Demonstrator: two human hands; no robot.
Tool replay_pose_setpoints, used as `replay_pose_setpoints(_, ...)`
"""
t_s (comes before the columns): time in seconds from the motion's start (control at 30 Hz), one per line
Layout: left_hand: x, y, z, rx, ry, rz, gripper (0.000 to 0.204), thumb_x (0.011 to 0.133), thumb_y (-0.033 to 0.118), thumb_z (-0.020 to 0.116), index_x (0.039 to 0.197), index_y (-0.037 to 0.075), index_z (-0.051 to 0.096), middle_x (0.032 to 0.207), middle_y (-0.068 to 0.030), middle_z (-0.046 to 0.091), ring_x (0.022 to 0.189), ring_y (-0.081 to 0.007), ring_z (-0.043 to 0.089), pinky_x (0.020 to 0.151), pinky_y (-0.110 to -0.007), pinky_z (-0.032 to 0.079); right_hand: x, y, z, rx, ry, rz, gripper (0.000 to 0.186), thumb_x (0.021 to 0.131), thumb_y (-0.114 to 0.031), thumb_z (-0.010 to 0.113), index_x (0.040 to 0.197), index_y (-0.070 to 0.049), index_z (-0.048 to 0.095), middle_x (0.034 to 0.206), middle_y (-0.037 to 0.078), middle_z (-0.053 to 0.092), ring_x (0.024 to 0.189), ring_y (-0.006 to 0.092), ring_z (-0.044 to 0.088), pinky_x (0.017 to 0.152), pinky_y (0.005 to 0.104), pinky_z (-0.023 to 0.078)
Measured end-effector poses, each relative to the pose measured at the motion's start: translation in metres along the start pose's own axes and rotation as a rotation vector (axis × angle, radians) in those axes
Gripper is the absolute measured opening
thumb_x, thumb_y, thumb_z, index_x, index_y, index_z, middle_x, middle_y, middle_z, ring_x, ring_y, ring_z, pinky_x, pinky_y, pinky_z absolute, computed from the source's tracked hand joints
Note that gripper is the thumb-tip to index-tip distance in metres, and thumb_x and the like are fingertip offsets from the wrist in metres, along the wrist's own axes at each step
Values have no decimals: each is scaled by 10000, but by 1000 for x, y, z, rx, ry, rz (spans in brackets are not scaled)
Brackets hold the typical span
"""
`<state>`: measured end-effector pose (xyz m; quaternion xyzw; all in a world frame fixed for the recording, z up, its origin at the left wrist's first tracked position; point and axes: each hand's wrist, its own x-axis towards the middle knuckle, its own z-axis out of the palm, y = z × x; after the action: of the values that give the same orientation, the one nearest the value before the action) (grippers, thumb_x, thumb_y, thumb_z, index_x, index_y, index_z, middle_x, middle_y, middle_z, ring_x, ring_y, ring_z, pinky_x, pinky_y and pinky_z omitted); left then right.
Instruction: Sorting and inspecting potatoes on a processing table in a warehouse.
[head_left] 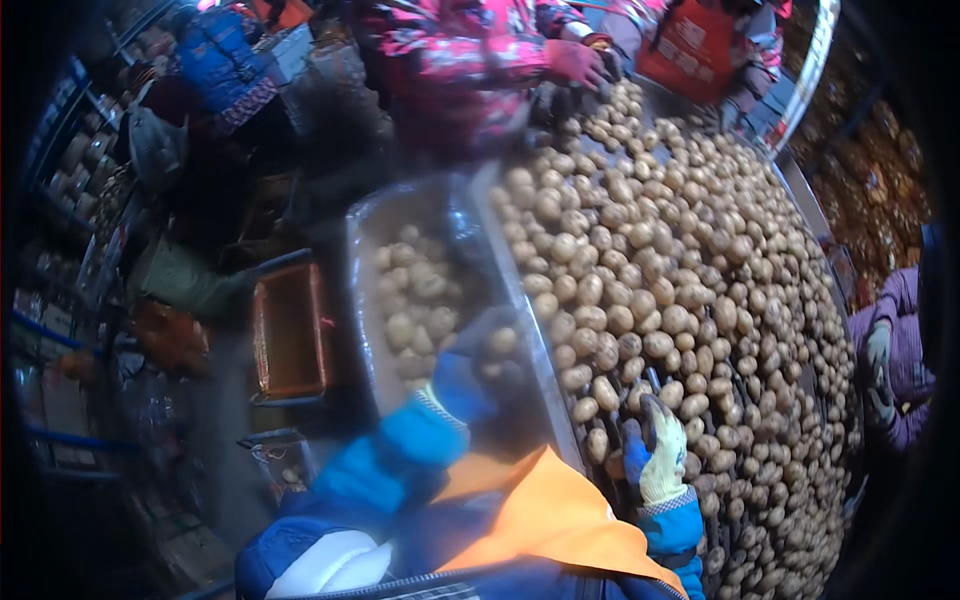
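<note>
Potatoes point(690, 290) cover a wide sorting table on the right. My left hand point(465, 385), in a blue glove and smeared by motion, is over the right side of a plastic-lined crate. A potato point(501, 343) shows between its fingers and thumb. The crate's rim point(353, 240) surrounds a pile of potatoes point(415, 285). My right hand point(660, 460), in a pale yellow glove with blue on the inside, reaches among the potatoes near the table's left edge. Its fingers and thumb are apart, the fingertips beside a potato point(641, 397).
A metal edge point(540, 340) separates crate and table. An orange-rimmed bin point(322, 340) stands left of the crate. Across the table, people in a pink patterned jacket point(450, 60) and a red apron point(690, 50) stand close. Gloved hands of another person point(878, 360) are at the right.
</note>
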<state>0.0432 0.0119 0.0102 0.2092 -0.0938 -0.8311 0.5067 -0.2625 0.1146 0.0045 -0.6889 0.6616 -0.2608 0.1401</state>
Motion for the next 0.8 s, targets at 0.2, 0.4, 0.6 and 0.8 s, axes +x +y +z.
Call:
replay_pose_setpoints(0.2,8,125,-43,-87,355,395,294,1035,290,631,1208,53,644,1080,-57,675,940,-139,682,655,-243,603,12,-2,7,-7,15,23,407,885,-91,719,1273,6,646,1226,224,688,1115,415,659,971,482,520)
replay_pose_setpoints(0.4,85,289,-110,-246,649,548,724,995,421,676,1505,24,349,1358,-293,527,1178,-396,633,878,-464,645,20,-7,4,-18,-17,30,400,883,-89,707,1266,11,647,1232,232,685,1120,422,657,980,482,520)
replay_pose_setpoints(0.6,104,234,-128,308,633,707,847,1026,484,598,1628,62,177,1544,-291,417,1355,-414,529,1074,-526,516,9,1,-4,-96,50,137,361,929,-129,684,1268,-5,670,1246,230,685,1152,412,651,1003,471,514)
replay_pose_setpoints(0.8,79,71,-19,947,126,330,378,1035,198,636,1358,6,601,1224,-126,680,1020,-240,701,852,-323,589,-20,17,-17,-378,-26,191,403,943,-280,679,1300,-95,677,1343,206,638,1243,421,574,1095,551,405)
